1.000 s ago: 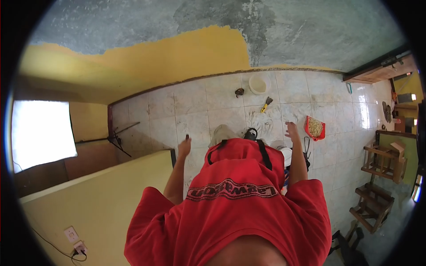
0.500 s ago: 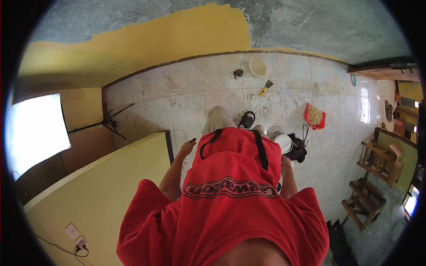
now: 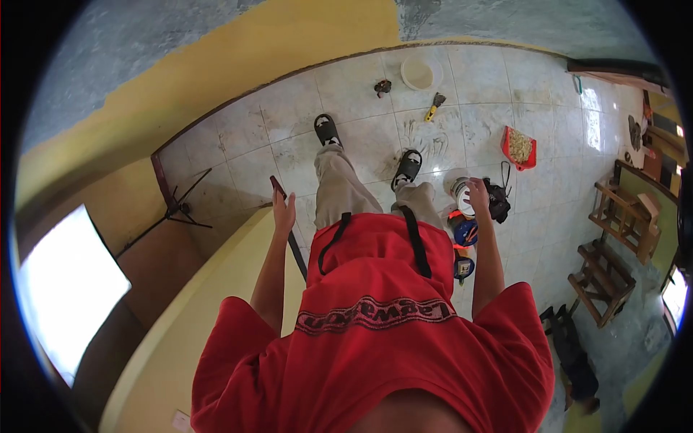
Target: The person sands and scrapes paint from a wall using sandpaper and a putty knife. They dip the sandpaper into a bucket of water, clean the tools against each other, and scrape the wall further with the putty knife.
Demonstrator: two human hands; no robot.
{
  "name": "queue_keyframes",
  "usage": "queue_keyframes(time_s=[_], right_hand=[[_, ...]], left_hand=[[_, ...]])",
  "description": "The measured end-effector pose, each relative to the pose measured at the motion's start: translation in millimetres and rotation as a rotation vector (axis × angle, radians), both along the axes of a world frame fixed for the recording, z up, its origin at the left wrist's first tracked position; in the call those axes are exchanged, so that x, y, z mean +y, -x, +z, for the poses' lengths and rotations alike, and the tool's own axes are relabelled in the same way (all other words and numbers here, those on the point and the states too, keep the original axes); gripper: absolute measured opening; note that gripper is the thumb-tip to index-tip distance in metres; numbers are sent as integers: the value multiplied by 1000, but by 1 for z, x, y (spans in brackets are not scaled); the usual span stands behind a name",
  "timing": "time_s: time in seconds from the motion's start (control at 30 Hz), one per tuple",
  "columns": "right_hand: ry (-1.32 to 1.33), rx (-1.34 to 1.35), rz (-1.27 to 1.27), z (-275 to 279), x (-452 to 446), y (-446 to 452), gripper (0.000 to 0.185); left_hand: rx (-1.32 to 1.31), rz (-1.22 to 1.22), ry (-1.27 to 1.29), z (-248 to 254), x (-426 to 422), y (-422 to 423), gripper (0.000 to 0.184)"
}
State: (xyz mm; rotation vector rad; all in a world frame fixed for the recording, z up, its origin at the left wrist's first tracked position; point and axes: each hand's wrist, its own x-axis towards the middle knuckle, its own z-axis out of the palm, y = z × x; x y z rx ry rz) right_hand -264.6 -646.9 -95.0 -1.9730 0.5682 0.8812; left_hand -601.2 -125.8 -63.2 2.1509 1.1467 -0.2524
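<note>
Right hand now forward, 2 sandals showing

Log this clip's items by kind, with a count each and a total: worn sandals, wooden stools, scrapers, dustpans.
Worn sandals: 2
Wooden stools: 2
Yellow-handled scraper: 1
Red dustpan: 1
Total: 6

The left sandal, hidden before, now shows ahead on the floor tiles; the right hand has come out from beside the shirt to the white container; the blue container has come into fuller view; the left hand now points its dark object forward.
</note>
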Motion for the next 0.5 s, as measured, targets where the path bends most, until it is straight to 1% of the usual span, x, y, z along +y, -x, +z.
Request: queue_keyframes(time_s=[0.07,0.1,0.13,0.17,0.23,0.27,0.33,0.37,0.4,0.47,0.5], right_hand=[[75,-59,57,-22,1,21,40],[119,-12,32,-14,10,34,39],[166,39,9,-5,16,49,38],[191,57,-8,-1,17,67,38],[372,-113,288,-15,24,90,40],[378,-98,284,-24,31,96,40],[509,-285,432,-43,31,115,39],[436,-188,323,-66,26,115,37],[498,-165,368,-61,43,102,37],[424,-125,389,-107,43,78,36],[377,-94,411,-133,43,65,35]], left_hand=[[-78,-11,-9,-3,22,-35,74],[-97,-93,-25,-13,35,-50,75],[-89,-124,0,-24,51,-63,75],[-67,-201,13,-24,61,-79,76],[3,-296,35,-35,79,-107,80],[15,-303,44,-45,90,-117,80],[43,-405,63,-70,98,-132,81],[49,-408,97,-80,95,-139,82],[60,-428,115,-90,90,-147,82],[194,-529,46,-103,73,-158,81],[212,-538,61,-110,65,-160,81]])
